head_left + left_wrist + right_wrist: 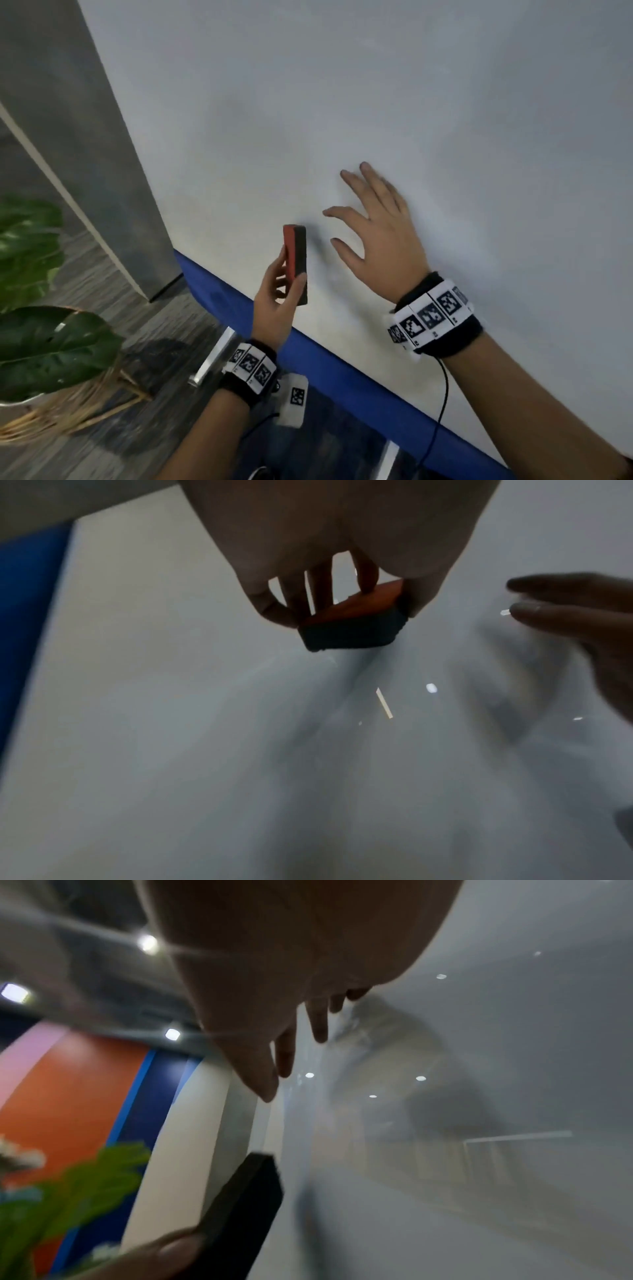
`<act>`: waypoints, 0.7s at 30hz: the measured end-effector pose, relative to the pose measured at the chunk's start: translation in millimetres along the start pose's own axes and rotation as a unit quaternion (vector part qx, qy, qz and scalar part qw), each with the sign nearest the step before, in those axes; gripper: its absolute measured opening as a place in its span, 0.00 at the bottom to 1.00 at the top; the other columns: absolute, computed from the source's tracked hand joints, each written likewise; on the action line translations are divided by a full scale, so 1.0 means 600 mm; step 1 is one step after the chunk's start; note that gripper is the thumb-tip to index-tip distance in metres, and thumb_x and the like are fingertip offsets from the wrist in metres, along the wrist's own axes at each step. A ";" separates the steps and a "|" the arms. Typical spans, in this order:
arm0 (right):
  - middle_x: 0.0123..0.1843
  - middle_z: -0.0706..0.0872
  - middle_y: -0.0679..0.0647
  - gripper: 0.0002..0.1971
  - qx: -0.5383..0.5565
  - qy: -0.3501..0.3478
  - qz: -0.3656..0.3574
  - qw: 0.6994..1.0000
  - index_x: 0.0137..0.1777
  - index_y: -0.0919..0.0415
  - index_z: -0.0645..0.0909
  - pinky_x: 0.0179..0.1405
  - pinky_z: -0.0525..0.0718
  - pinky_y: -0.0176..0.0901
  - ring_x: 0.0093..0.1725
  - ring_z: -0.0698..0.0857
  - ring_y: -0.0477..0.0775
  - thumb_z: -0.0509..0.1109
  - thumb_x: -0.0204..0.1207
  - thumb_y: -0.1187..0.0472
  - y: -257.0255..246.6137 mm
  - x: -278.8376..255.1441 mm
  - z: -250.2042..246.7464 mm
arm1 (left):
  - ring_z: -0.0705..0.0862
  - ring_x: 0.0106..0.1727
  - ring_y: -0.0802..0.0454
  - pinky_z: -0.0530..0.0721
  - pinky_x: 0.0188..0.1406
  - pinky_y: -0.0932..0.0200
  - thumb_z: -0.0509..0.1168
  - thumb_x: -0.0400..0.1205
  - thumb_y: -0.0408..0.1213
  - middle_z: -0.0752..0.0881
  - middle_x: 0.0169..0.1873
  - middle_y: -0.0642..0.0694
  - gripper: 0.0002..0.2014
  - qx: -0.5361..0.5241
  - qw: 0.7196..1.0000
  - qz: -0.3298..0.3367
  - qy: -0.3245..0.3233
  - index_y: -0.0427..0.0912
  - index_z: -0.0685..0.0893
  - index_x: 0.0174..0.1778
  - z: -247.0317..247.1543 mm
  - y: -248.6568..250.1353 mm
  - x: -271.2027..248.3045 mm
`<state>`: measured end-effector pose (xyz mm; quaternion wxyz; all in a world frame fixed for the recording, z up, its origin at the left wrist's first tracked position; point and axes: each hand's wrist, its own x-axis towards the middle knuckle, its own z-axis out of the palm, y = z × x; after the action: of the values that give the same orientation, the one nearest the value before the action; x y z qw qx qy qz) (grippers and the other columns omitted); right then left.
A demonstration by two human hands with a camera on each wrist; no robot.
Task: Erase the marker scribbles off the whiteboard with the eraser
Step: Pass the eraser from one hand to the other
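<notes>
The left hand [274, 301] grips the red-backed eraser [296, 263] between thumb and fingers, held upright just off the whiteboard [376, 102] near its blue lower edge. The right hand [380, 236] lies spread, fingers straight, holding nothing (whether it touches the board I cannot tell). No scribbles show here; next, probably, press the felt flat and sweep.

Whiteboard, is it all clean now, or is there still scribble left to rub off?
The whiteboard looks wiped: no scribbles show, only faint grey smudges. The left hand grips the eraser with its dark felt close to the board; contact is unclear. The right hand is spread open by the board. At most, smudges remain.
</notes>
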<state>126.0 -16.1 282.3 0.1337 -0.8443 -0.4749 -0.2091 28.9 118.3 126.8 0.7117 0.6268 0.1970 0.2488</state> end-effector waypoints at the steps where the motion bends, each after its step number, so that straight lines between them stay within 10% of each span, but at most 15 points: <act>1: 0.79 0.78 0.56 0.14 0.090 0.012 0.025 0.996 0.65 0.53 0.86 0.86 0.65 0.57 0.84 0.70 0.58 0.75 0.80 0.56 -0.004 -0.003 -0.014 | 0.87 0.56 0.50 0.91 0.49 0.54 0.73 0.79 0.52 0.88 0.59 0.57 0.30 0.005 0.999 0.039 0.007 0.61 0.76 0.79 -0.005 0.041 0.007; 5: 0.63 0.86 0.48 0.08 0.351 0.040 0.132 0.926 0.63 0.53 0.84 0.63 0.86 0.49 0.60 0.87 0.46 0.73 0.85 0.58 -0.029 -0.012 -0.074 | 0.85 0.60 0.51 0.88 0.49 0.55 0.74 0.77 0.51 0.85 0.63 0.52 0.32 0.037 0.981 0.189 0.034 0.51 0.78 0.78 0.025 0.170 0.015; 13: 0.64 0.86 0.42 0.15 0.509 0.132 0.249 0.813 0.71 0.53 0.75 0.53 0.87 0.38 0.56 0.90 0.50 0.69 0.87 0.54 -0.016 -0.092 -0.196 | 0.76 0.66 0.51 0.80 0.63 0.62 0.78 0.78 0.48 0.76 0.64 0.53 0.33 0.164 0.912 0.376 0.035 0.46 0.78 0.79 0.180 0.248 -0.075; 16: 0.64 0.84 0.43 0.17 0.515 0.189 0.291 0.784 0.69 0.54 0.71 0.44 0.87 0.36 0.53 0.90 0.47 0.72 0.84 0.58 0.022 -0.170 -0.258 | 0.72 0.68 0.56 0.79 0.67 0.45 0.74 0.80 0.46 0.77 0.66 0.51 0.31 0.185 0.878 0.441 -0.028 0.45 0.76 0.79 0.264 0.235 -0.136; 21: 0.60 0.84 0.48 0.24 0.444 0.269 0.360 0.775 0.68 0.57 0.67 0.42 0.89 0.42 0.47 0.89 0.46 0.77 0.79 0.63 0.090 -0.355 -0.370 | 0.75 0.71 0.51 0.73 0.72 0.47 0.64 0.87 0.44 0.80 0.69 0.49 0.21 0.099 0.839 0.489 -0.218 0.43 0.79 0.75 0.414 0.230 -0.278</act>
<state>23.7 -296.8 373.3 0.6813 -0.7100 -0.1213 -0.1304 28.2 -166.8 292.4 0.4566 0.7464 -0.2720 0.4005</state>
